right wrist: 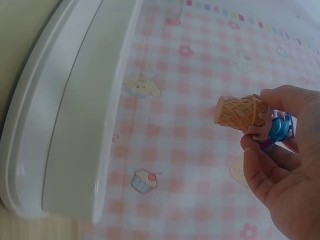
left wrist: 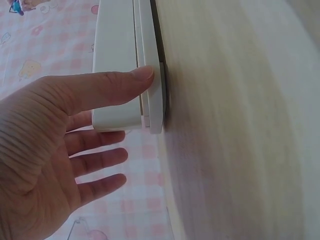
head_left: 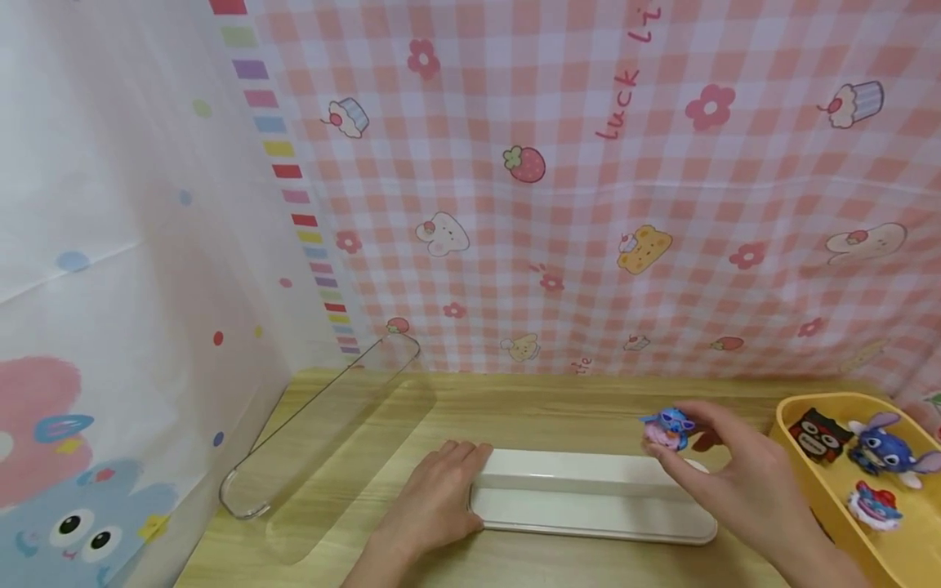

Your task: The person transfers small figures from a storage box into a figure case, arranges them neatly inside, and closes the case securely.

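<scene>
Small toy held in the right fingertips, white box steadied on the left

The right hand (head_left: 750, 474) is pinching a small blue toy (head_left: 666, 430) between thumb and fingers, its grip narrow. The toy is sitting at the fingertips, up off the table, and its cone base (right wrist: 240, 112) is pointing away from the palm. Only the fingertips are supporting it, so a loose pinch could be risking a drop, and the toy's uneven shape could be making it turn.

To the left of that hand, the white box (head_left: 588, 510) is lying on the table (head_left: 515, 408). The left hand (head_left: 441, 498) is holding its end, thumb on one side and fingers on the other; uneven pressure there could be sliding or twisting the box.

Just right of the right hand, a yellow tray (head_left: 922, 514) is holding an owl toy (head_left: 819, 435), a big-eared toy (head_left: 882, 447) and a red-topped toy (head_left: 875, 505); a careless wrist could be nudging it. Left of the left hand, well apart, a clear cover (head_left: 327, 429) is resting.
</scene>
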A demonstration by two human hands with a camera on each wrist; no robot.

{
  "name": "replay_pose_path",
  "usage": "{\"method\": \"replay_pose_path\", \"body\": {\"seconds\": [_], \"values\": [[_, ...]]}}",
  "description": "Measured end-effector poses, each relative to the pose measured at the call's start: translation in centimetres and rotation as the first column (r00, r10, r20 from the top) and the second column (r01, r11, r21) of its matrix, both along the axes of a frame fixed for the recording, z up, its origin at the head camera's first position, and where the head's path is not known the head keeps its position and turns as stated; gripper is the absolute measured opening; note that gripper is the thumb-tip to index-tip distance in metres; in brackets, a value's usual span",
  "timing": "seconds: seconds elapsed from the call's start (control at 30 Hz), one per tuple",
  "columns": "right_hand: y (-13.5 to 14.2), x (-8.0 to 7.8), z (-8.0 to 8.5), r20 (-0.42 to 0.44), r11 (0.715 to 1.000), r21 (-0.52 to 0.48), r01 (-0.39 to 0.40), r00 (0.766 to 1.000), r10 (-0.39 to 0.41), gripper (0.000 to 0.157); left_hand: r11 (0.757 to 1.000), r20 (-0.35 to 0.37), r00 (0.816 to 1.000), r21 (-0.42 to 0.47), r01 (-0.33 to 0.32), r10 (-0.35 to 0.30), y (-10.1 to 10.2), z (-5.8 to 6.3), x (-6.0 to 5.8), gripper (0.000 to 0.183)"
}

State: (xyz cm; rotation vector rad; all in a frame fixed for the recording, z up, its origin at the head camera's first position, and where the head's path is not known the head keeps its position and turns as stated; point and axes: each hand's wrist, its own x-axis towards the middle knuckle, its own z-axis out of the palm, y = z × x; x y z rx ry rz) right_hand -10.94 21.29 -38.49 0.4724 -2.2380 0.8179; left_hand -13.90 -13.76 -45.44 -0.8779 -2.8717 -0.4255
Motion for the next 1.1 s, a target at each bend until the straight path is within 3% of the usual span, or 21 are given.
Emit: {"method": "replay_pose_path", "body": {"seconds": [0.27, 0.37, 0.5, 0.77, 1.1], "values": [[-1.4, -0.9, -1.1, -0.051, 0.991, -0.032, -0.130, 0.990, 0.128, 0.049, 1.000, -0.017, 1.000, -0.015, 0.000, 0.000, 0.1, 0.0, 0.0, 0.088], [-2.1, -1.2, -1.6, -0.069, 0.983, -0.056, -0.172, 0.983, 0.168, 0.051, 1.000, -0.014, 1.000, -0.015, -0.002, 0.002, 0.1, 0.0, 0.1, 0.088], [-2.9, -1.3, -2.0, -0.070, 0.983, -0.052, -0.173, 0.983, 0.170, 0.049, 1.000, -0.005, 1.000, -0.013, -0.008, 0.008, 0.0, 0.0, 0.1, 0.088], [-5.0, -1.4, -2.8, -0.027, 0.972, -0.090, -0.218, 0.976, 0.217, 0.061, 1.000, 0.000, 1.000, -0.022, -0.014, 0.014, 0.1, 0.1, 0.1, 0.088], [-7.6, -1.5, -3.7, -0.010, 0.949, -0.118, -0.293, 0.956, 0.294, 0.057, 0.999, -0.004, 1.000, -0.031, -0.012, 0.012, -0.1, 0.1, 0.1, 0.089]]}}
